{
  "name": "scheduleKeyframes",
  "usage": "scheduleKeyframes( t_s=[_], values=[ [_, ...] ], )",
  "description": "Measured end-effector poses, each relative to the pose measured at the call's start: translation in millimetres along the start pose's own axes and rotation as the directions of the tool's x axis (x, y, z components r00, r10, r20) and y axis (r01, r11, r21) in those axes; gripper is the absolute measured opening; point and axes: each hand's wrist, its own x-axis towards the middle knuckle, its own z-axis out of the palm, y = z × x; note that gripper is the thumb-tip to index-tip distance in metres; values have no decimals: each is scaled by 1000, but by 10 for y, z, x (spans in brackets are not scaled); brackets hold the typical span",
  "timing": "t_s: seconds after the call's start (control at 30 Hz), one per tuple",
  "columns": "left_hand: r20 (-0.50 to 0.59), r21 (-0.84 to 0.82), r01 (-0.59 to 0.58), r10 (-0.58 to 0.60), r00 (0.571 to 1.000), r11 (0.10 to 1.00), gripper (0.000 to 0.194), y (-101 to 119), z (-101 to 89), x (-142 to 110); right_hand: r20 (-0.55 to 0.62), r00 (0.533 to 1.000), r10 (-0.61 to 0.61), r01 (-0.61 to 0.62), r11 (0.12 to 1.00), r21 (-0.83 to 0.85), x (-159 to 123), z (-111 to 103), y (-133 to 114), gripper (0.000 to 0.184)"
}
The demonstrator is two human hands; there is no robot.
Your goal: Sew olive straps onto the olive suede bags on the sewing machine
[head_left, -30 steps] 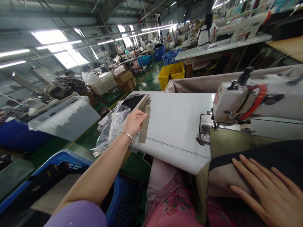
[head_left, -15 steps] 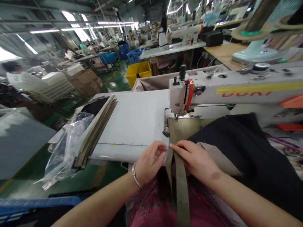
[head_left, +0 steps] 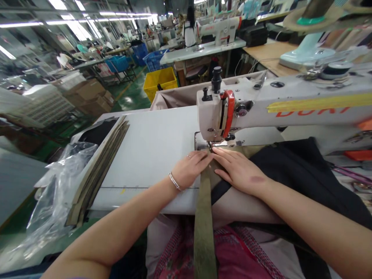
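An olive fabric strip [head_left: 203, 224] runs from the sewing machine's needle area down over my lap. My left hand [head_left: 192, 168], wearing a bracelet and a ring, pinches the strip just in front of the presser foot [head_left: 210, 145]. Beside it, my right hand [head_left: 240, 168] lies flat with fingers stretched out, pressing on the cloth close to the needle. Dark fabric [head_left: 296, 166] and a beige piece [head_left: 247, 205] spread under and beside my right forearm. The white sewing machine head [head_left: 213, 116] stands directly beyond both hands. My fingertips partly hide the strip there.
A stack of olive strips [head_left: 101, 166] lies on the left of the white table [head_left: 151, 147], beside clear plastic wrapping [head_left: 58, 193]. Beyond the table are a yellow bin [head_left: 159, 81] and another sewing machine [head_left: 219, 31]. A thread stand [head_left: 308, 58] rises at the right.
Both hands have moved forward from the table's front edge to the presser foot. My right hand has flattened onto the cloth. The view has shifted slightly.
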Motion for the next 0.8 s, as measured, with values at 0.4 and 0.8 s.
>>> scheduleKeyframes(
  t_s=[0.4, 0.8],
  values=[
    [164, 15, -29, 26, 986, 999, 39, 243, -25, 8, 77, 994, 76, -76, 997, -8, -177, -87, -105, 53],
    [195, 43, 18, -26, 980, 999, 43, 211, -8, 4, 117, 990, 85, -80, 996, -50, -164, -106, -107, 58]
  ],
)
